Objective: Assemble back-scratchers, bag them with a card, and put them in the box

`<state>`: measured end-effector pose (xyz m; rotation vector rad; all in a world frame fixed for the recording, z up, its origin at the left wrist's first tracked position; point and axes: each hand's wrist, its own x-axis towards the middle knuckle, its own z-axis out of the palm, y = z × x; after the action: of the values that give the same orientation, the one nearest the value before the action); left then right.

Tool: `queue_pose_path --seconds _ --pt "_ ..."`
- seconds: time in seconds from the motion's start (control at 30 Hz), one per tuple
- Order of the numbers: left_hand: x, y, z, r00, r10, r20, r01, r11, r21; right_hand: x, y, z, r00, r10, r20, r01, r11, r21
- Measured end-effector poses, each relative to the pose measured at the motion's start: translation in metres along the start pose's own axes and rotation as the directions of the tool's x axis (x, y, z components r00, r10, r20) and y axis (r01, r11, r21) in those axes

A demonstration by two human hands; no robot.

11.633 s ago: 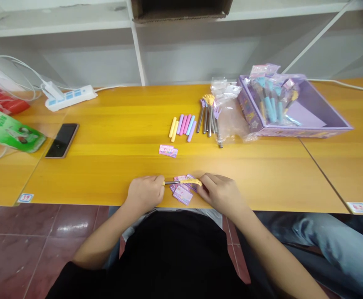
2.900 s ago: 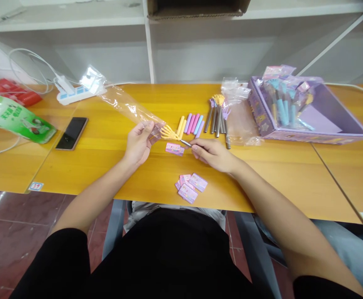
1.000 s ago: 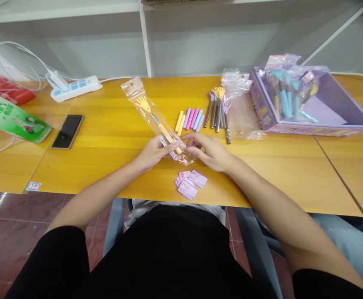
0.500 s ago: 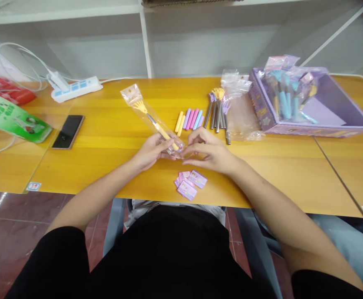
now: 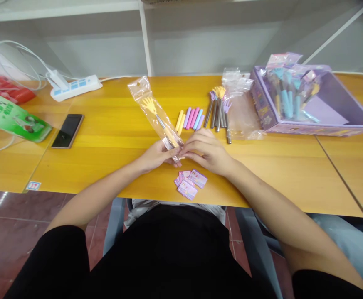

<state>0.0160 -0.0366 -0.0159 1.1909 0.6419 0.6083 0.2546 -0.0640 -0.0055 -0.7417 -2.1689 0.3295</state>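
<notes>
A yellow hand-shaped back scratcher [image 5: 150, 105] with a metal shaft lies inside a clear plastic bag [image 5: 139, 88]. My left hand [image 5: 156, 157] is closed around the lower end of the bag. At that same end, my right hand [image 5: 204, 151] pinches the bag's edge between thumb and fingers. Just below my hands lie several small purple and pink cards [image 5: 188, 189]. Beyond my right hand are several coloured handle tubes [image 5: 192, 118] in yellow, purple, pink and blue. Beside them sits a bunch of metal-shafted scratcher heads [image 5: 219, 108].
Flat clear bags [image 5: 240, 108] lie right of the scratcher heads. A purple box [image 5: 321, 128] at the right holds bagged scratchers. Toward the left are a phone [image 5: 68, 131], a power strip [image 5: 77, 88] and a green bottle [image 5: 13, 118]. A white shelf [image 5: 145, 41] stands behind.
The bag with the scratcher has shifted a little to the right and turned steeper. My left hand has moved right with it, closer to my right hand, which now grips the bag's end.
</notes>
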Motion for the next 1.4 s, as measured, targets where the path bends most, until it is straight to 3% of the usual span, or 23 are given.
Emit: queue_pose_path --seconds 0.17,0.33,0.57,0.7,0.83,1.2,1.4 --pt "-0.001 -0.001 0.001 0.999 0.02 0.026 -0.02 1.0 -0.016 0.0 0.0 0.005 1.0 -0.002 0.001 0.002 0.999 0.043" --pt "-0.001 0.005 -0.001 0.993 0.069 0.099 -0.086 0.98 0.179 -0.002 -0.002 0.007 0.991 0.134 -0.023 -0.13 0.985 0.114" --pt "-0.001 0.009 -0.004 0.989 0.061 0.132 -0.08 0.987 0.142 -0.003 -0.001 0.006 0.954 0.294 -0.059 -0.272 0.93 0.246" --pt "-0.002 0.013 -0.004 0.989 0.096 0.117 -0.113 0.982 0.152 -0.004 0.008 0.003 0.922 0.379 0.082 -0.377 0.825 0.421" --pt "-0.002 0.016 -0.003 0.985 0.122 0.12 -0.141 0.977 0.163 -0.007 0.011 -0.001 0.886 0.404 0.229 -0.464 0.785 0.41" --pt "-0.001 0.006 -0.004 0.983 0.104 0.151 -0.125 0.983 0.135 -0.003 0.005 -0.001 0.867 0.388 0.313 -0.483 0.811 0.33" --pt "0.0 0.002 -0.005 0.976 0.124 0.181 -0.151 0.978 0.143 0.001 0.002 -0.001 0.883 0.321 0.343 -0.448 0.795 0.409"
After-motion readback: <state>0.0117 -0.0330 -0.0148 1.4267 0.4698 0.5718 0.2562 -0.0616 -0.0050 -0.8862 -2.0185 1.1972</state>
